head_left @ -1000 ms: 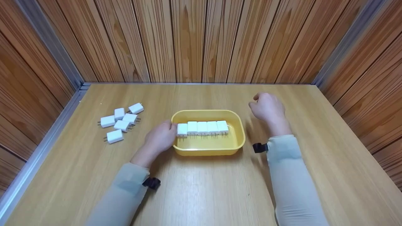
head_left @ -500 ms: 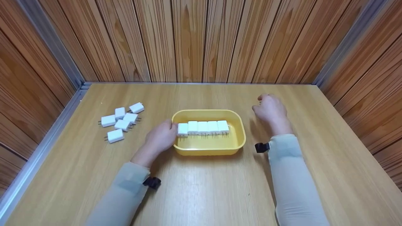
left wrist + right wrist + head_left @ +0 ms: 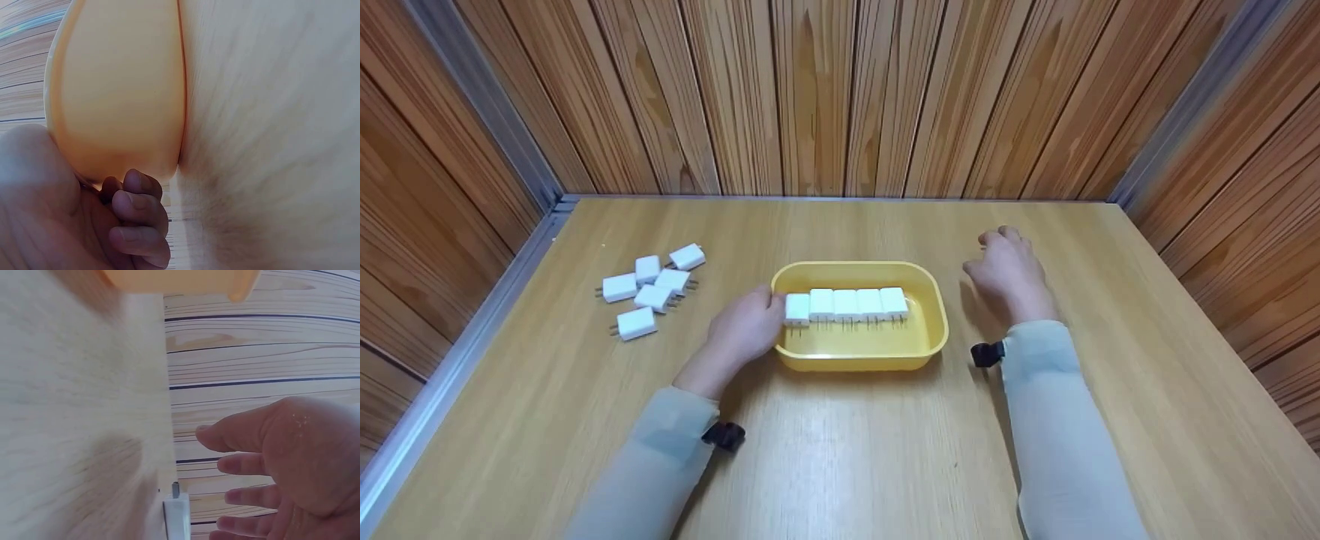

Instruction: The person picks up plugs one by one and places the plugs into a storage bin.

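Note:
My left hand (image 3: 746,324) grips the left end of a yellow plastic tub (image 3: 855,363), thumb at the rim and fingers curled under it in the left wrist view. Inside the tub, several white plug adapters (image 3: 844,304) form a row, prongs towards me; the leftmost sits slightly nearer me than the others. To the right of the tub, my right hand (image 3: 1006,271) hovers over the table with its fingers extended and apart. In the right wrist view, a white plug adapter (image 3: 178,517) with a metal prong lies on the table beyond those fingers; the hand hides it in the head view.
A loose group of several white plug adapters (image 3: 652,298) lies on the wooden table (image 3: 840,450), left of the tub. Wood-panelled walls (image 3: 810,97) enclose the back and both sides, with a metal strip (image 3: 472,375) along the left edge.
My right hand has shifted slightly right, and its curled fingers have straightened and spread. The left hand keeps its hold on the tub, and the adapters in it stay in place.

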{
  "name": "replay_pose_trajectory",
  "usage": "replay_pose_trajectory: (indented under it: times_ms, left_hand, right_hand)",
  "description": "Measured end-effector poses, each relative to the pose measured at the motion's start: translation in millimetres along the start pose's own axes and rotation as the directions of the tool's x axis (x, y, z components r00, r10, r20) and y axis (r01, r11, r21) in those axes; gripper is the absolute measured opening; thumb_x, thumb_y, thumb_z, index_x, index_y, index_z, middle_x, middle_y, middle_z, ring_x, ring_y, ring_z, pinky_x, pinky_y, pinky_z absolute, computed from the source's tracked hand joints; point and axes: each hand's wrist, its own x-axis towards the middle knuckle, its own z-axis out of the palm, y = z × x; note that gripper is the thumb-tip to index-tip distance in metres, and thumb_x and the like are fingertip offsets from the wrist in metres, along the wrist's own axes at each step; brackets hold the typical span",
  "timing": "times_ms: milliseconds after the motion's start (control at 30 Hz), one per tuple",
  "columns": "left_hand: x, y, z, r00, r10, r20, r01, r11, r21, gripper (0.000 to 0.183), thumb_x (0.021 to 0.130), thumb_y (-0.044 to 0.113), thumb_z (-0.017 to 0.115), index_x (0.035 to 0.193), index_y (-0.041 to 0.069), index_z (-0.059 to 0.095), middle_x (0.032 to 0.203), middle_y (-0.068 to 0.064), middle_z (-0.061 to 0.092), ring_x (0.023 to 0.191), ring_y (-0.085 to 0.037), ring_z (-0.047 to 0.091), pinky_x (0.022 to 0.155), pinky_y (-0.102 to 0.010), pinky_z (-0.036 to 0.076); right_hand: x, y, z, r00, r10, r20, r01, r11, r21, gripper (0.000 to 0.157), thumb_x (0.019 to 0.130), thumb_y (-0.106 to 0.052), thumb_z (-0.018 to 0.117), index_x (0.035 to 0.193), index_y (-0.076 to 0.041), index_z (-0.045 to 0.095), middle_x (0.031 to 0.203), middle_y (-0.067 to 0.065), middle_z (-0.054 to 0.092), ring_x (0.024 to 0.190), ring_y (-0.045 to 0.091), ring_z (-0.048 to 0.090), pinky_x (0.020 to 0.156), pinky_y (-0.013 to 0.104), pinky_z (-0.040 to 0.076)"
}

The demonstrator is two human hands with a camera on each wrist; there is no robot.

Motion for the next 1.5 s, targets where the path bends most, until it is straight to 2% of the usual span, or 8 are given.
replay_pose_trajectory:
  times_ms: [267,467,633,867,1067,1233,1500]
  left_hand:
    - [0.7,1.0,0.2,1.0,-0.012,0.0,0.012,1.0,0.001,0.05,0.119,0.041,0.033,0.14,0.006,0.061,0.111,-0.012,0.063,0.101,-0.031,0.061,0.089,-0.048,0.047]
    - [0.5,1.5,0.9,1.0,-0.019,0.007,0.019,1.0,-0.011,0.05,0.119,0.042,0.033,0.143,0.006,0.06,0.113,-0.011,0.063,0.103,-0.031,0.061,0.091,-0.048,0.047]
    - [0.9,0.9,0.8,1.0,-0.017,0.009,0.017,1.0,-0.015,0.05,0.119,0.042,0.033,0.143,0.007,0.061,0.113,-0.011,0.063,0.103,-0.03,0.061,0.091,-0.048,0.047]
    - [0.9,-1.3,0.6,1.0,-0.019,0.025,0.019,0.999,-0.038,0.051,0.12,0.043,0.033,0.147,0.008,0.059,0.115,-0.011,0.064,0.106,-0.03,0.062,0.094,-0.049,0.048]
    - [1.1,-1.1,0.8,1.0,-0.004,-0.004,0.004,1.0,-0.01,0.048,0.119,0.041,0.034,0.134,0.006,0.063,0.108,-0.011,0.063,0.098,-0.03,0.061,0.086,-0.047,0.047]
    - [1.1,-0.4,1.0,1.0,-0.012,-0.001,0.012,1.0,-0.022,0.047,0.119,0.041,0.034,0.133,0.007,0.063,0.107,-0.011,0.062,0.097,-0.03,0.061,0.085,-0.046,0.046]
    - [1.4,-0.8,1.2,1.0,-0.006,-0.006,0.006,1.0,-0.017,0.047,0.119,0.041,0.033,0.131,0.008,0.063,0.107,-0.011,0.062,0.098,-0.03,0.061,0.086,-0.046,0.047]
  right_hand:
    - [5,10,7.2,0.999,0.007,0.043,-0.007,1.0,0.003,0.072,0.107,-0.029,0.066,0.166,0.004,0.04,0.178,0.035,0.015,0.162,0.059,0.016,0.128,0.073,0.02]
    - [7,14,10.1,0.998,0.011,0.068,-0.012,1.0,0.007,0.074,0.109,-0.029,0.063,0.169,0.003,0.035,0.18,0.034,0.005,0.164,0.06,0.008,0.127,0.075,0.017]
    - [10,18,14.3,0.997,0.012,0.08,-0.011,1.0,-0.014,0.076,0.108,-0.028,0.06,0.171,0.003,0.031,0.181,0.033,0.004,0.163,0.061,0.006,0.127,0.076,0.014]
    - [13,22,18.8,0.99,0.024,0.138,-0.023,1.0,-0.015,0.081,0.107,-0.029,0.06,0.173,0.003,0.026,0.18,0.034,0.0,0.164,0.061,-0.001,0.127,0.076,0.013]
    - [12,22,18.7,0.988,0.022,0.156,-0.019,1.0,-0.018,0.081,0.107,-0.03,0.059,0.172,0.005,0.025,0.179,0.036,0.003,0.164,0.061,-0.003,0.128,0.075,0.012]
    - [11,21,17.7,0.988,0.019,0.155,-0.016,1.0,-0.02,0.081,0.107,-0.03,0.059,0.171,0.006,0.026,0.178,0.037,0.006,0.163,0.062,-0.002,0.128,0.075,0.012]
    - [10,18,17.5,0.992,0.007,0.128,-0.004,1.0,-0.026,0.082,0.105,-0.029,0.061,0.168,0.011,0.029,0.174,0.039,0.013,0.161,0.061,0.009,0.128,0.073,0.018]
